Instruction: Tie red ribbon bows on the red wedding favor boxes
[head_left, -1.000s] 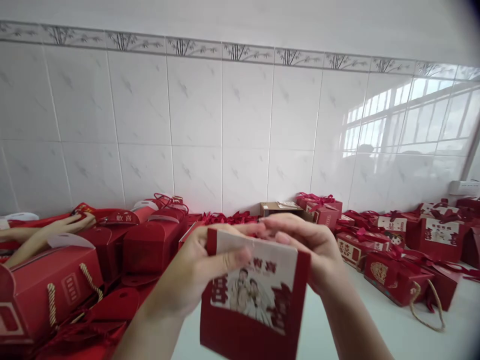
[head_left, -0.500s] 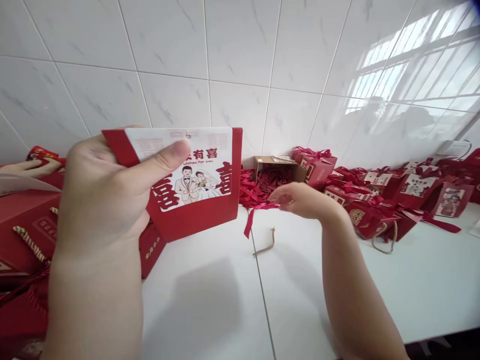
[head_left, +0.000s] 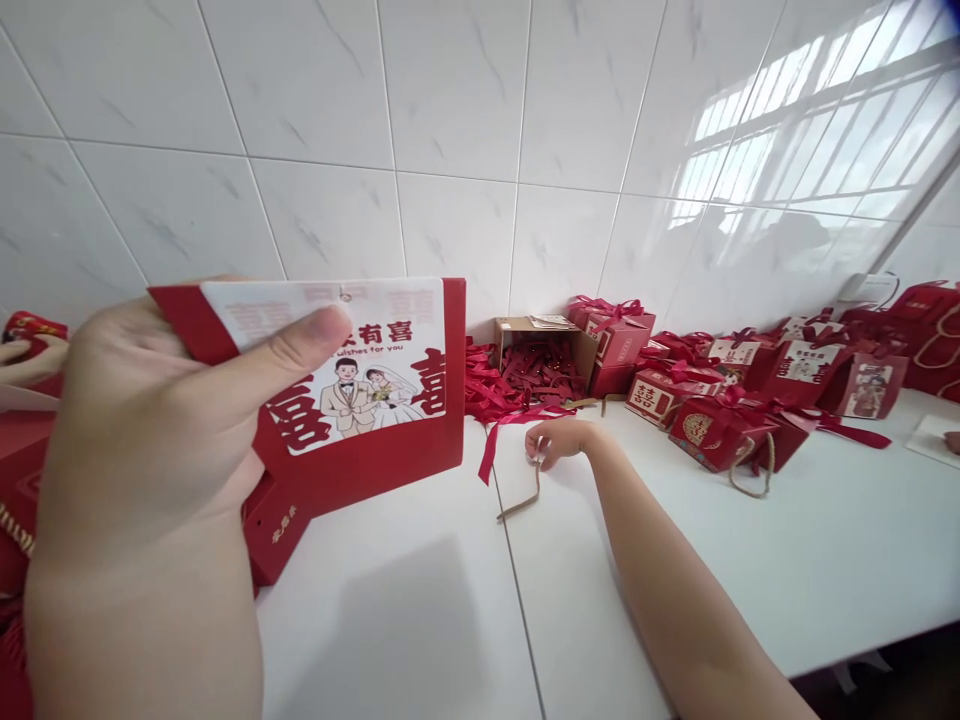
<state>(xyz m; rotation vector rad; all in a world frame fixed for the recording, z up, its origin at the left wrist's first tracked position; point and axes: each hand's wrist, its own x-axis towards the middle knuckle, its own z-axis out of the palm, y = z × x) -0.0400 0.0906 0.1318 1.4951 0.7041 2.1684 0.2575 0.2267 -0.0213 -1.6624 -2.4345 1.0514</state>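
Raised on the left, my left hand (head_left: 172, 430) is closed around a red gift box (head_left: 382, 475), its thumb pressing a white card (head_left: 397, 380) flat against the front. The card shows a cartoon wedding couple and red Chinese characters. Low over the white table, my right hand (head_left: 561, 443) has its fingers pinched at the upper end of a bent tan cord (head_left: 525, 505). The cord's other end lies near the table seam. A dark pink ribbon (head_left: 491, 450) trails beside that hand from a pile of ribbons (head_left: 487, 385).
Behind my right hand an open cardboard box (head_left: 589, 355) holds red pieces. Several ribbon-tied red boxes (head_left: 720, 430) stand to the right along the tiled wall (head_left: 450, 230). At far left, another person's hand (head_left: 34, 365) shows beside red bags (head_left: 30, 470).
My right hand has lowered from above the ribbons onto the tan cord and pinched its end. The view has shifted slightly; my left hand still grips the box and card.
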